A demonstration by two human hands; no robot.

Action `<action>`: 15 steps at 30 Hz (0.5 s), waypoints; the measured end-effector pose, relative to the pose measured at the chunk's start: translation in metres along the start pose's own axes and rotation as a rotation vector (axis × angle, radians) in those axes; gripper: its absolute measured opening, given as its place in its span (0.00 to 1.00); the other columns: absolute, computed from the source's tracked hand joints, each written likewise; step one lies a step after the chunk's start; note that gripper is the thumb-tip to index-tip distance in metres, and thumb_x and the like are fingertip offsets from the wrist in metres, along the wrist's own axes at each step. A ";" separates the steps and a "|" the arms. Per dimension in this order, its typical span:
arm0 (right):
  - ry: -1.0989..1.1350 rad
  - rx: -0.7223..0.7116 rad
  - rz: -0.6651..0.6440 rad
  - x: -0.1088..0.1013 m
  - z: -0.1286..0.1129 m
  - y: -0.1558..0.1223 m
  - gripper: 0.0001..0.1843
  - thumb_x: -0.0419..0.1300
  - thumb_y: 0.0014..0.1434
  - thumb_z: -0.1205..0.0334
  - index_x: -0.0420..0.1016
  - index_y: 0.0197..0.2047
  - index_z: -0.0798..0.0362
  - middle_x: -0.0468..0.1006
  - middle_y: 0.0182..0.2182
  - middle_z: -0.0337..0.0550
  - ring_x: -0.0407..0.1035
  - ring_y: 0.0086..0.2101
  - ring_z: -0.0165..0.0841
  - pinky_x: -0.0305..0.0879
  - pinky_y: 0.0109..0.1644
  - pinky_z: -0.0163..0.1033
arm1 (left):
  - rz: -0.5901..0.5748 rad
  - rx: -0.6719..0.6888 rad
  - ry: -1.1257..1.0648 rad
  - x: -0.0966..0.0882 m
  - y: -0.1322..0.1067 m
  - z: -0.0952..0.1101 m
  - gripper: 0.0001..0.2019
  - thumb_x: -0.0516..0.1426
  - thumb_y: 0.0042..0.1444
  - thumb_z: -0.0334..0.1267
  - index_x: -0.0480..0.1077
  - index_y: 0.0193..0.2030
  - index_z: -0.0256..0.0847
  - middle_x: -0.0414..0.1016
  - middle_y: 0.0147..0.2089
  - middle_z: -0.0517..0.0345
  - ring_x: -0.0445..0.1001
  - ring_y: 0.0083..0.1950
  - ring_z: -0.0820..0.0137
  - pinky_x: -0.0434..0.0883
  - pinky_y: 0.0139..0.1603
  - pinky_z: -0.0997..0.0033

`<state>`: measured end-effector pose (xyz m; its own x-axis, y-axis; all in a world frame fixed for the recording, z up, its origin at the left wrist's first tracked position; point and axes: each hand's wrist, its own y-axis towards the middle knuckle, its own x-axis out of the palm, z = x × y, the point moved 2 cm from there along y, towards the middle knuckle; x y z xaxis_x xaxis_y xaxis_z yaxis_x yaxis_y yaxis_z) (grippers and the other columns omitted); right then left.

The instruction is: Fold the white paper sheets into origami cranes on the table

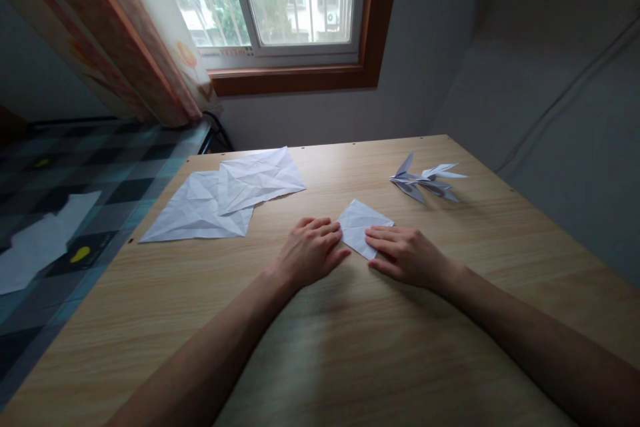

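A small folded white paper square [359, 221] lies on the wooden table, turned so that one corner points away from me. My left hand [311, 250] rests flat on its left side, fingertips touching or just beside the left corner, thumb stretched out. From the right, my right hand [404, 252] lies over the paper's lower right edge, fingers extended and pressing it down, thumb on the table. Part of that edge is hidden under the right fingers. Beyond my right hand stand folded paper shapes [415, 179] with pointed wings, like origami cranes.
Two creased white sheets [263, 177] overlap at the table's [280, 373] back left. Left of it a bed with a checked cover [125, 173] carries more white paper [45, 243]. A barred window [300, 0] and an orange curtain [120, 33] are behind.
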<state>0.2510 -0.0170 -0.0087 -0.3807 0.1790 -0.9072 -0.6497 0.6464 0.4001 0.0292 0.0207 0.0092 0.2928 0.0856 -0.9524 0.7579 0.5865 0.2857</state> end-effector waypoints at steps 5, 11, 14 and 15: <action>-0.141 -0.150 0.106 -0.002 -0.002 0.001 0.14 0.56 0.66 0.58 0.76 0.44 0.60 0.81 0.44 0.57 0.77 0.45 0.42 0.73 0.48 0.44 | 0.024 0.031 0.043 -0.001 0.000 0.002 0.19 0.52 0.64 0.52 0.74 0.42 0.38 0.78 0.50 0.49 0.73 0.55 0.57 0.65 0.54 0.56; -0.112 -0.063 0.180 0.001 -0.021 0.014 0.15 0.52 0.69 0.61 0.75 0.33 0.55 0.82 0.31 0.46 0.76 0.34 0.34 0.68 0.39 0.36 | 0.093 0.219 0.011 0.004 -0.001 0.006 0.15 0.53 0.65 0.50 0.73 0.41 0.40 0.79 0.45 0.54 0.74 0.46 0.65 0.66 0.48 0.64; -0.046 0.009 0.166 0.004 -0.029 0.019 0.17 0.52 0.69 0.58 0.73 0.30 0.54 0.79 0.27 0.44 0.74 0.31 0.33 0.65 0.35 0.35 | 0.085 0.218 -0.022 0.005 -0.001 0.007 0.13 0.52 0.66 0.43 0.73 0.36 0.41 0.78 0.37 0.56 0.72 0.39 0.69 0.65 0.42 0.67; -0.020 0.020 0.161 0.004 -0.029 0.019 0.17 0.53 0.68 0.55 0.74 0.31 0.54 0.79 0.27 0.44 0.74 0.31 0.33 0.64 0.35 0.36 | 0.091 0.201 -0.037 0.005 -0.001 0.007 0.13 0.51 0.66 0.41 0.72 0.34 0.41 0.77 0.36 0.56 0.72 0.38 0.69 0.65 0.41 0.67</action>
<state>0.2182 -0.0252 -0.0007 -0.4655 0.2966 -0.8339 -0.5676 0.6228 0.5384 0.0337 0.0154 0.0049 0.3839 0.0986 -0.9181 0.8273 0.4048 0.3894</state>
